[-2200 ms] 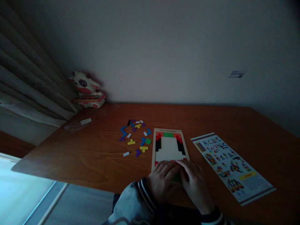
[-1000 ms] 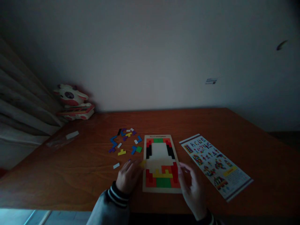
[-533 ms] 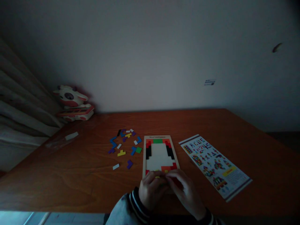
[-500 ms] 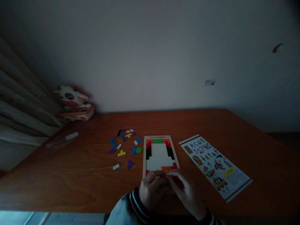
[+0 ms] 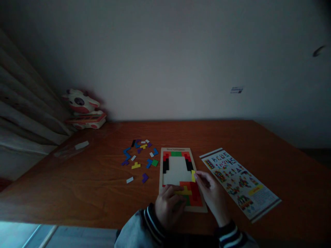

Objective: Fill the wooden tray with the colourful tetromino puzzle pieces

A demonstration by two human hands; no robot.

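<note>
Jutting, pinched in right hand (image 5: pixel 213 195), yellow piece (image 5: pixel 193 175)

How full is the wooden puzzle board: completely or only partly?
Only partly: coloured pieces fill parts of the puzzle board, but its pale middle shows bare. The right hand holds a yellow piece.

left hand (image 5: pixel 169 203) over puzzle board (image 5: pixel 177 170) | right hand (image 5: pixel 212 193) pinching yellow piece (image 5: pixel 193 176) | leaflet (image 5: pixel 239 182) rightward

Toward the far end of the printed sheet (image 5: pixel 239 186), near the desk's (image 5: pixel 103 189) front edge, I make out C, D, E; lettering on the puzzle tray's (image 5: pixel 177 149) far rim and the wall label (image 5: pixel 237 90) is too blurred.
</note>
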